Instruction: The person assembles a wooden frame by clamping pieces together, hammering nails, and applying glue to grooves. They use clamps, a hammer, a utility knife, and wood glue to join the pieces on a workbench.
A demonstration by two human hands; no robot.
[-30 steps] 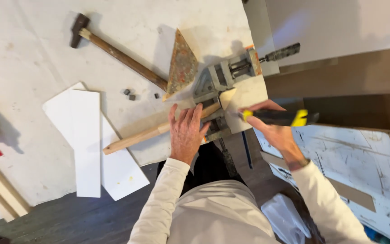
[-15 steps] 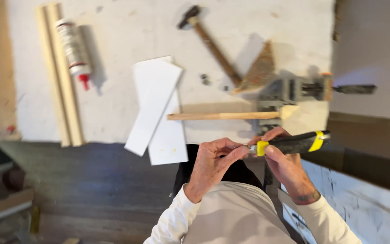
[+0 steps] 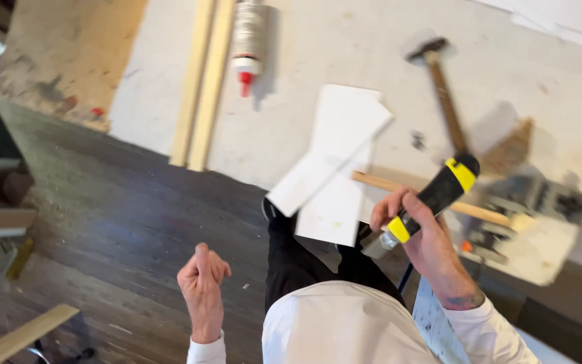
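Over workbench (image 3: 372,61), right hand (image 3: 415,232) gripping tool (image 3: 432,199)

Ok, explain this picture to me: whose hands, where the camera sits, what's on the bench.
One picture, from a camera on a person's head, looking down at their own body and hands. The right hand grips a black-and-yellow tool. The left hand is empty, loosely curled over the dark floor. On the pale bench lie two wood strips, a tube with a red tip, two white boards, a hammer, a dowel and a metal clamp.
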